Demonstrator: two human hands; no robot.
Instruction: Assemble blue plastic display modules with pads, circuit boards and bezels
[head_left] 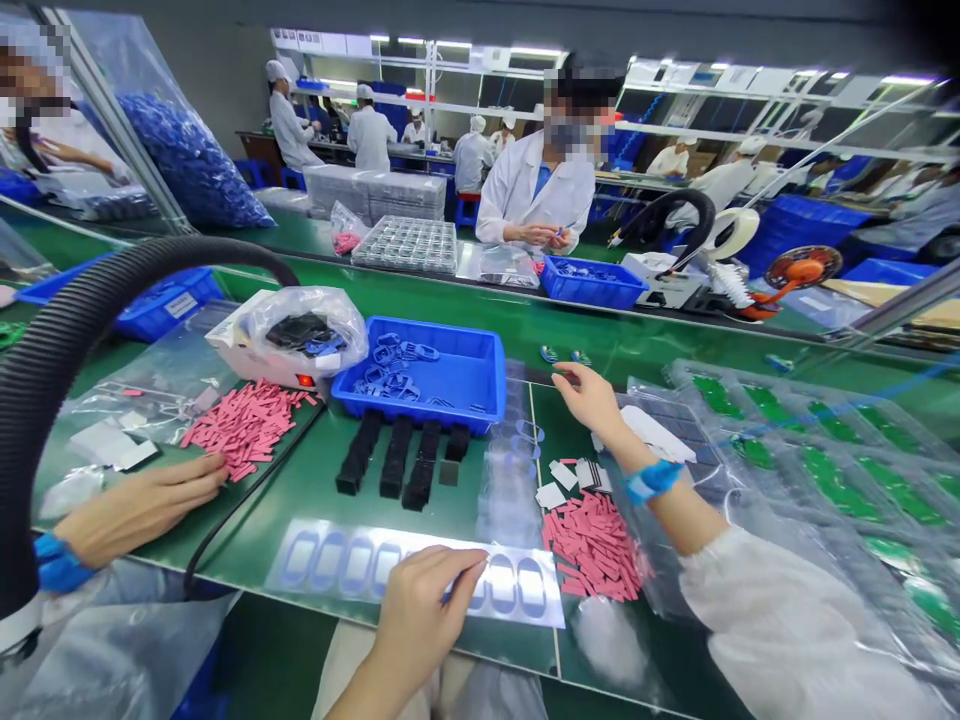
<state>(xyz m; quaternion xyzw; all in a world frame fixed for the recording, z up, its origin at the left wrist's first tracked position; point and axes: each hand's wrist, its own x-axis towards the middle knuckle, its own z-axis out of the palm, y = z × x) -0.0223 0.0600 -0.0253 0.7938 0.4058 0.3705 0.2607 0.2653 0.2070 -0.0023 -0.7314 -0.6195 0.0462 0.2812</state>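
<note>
My left hand (420, 612) rests at the table's near edge, its fingers pressed together in a pinch on a clear strip (330, 562) printed with blue oval rings. My right hand (592, 400), on a white-sleeved arm with a blue wrist band, is stretched forward over clear trays, fingers apart and holding nothing. Its fingertips are close to two small blue-green parts (562, 355) on the green table. A pile of pink strips (592, 545) and some white pieces (570, 475) lie below that wrist.
Another person's hand (142, 505) lies by a second pink pile (240, 425) at the left. A blue bin (480, 385) of ring parts, rows of black foam blocks (397, 455), a bagged white box (300, 335) and a black hose (45, 340) are around. Trays of green boards (825, 470) fill the right. A white-coated worker (536, 190) sits opposite.
</note>
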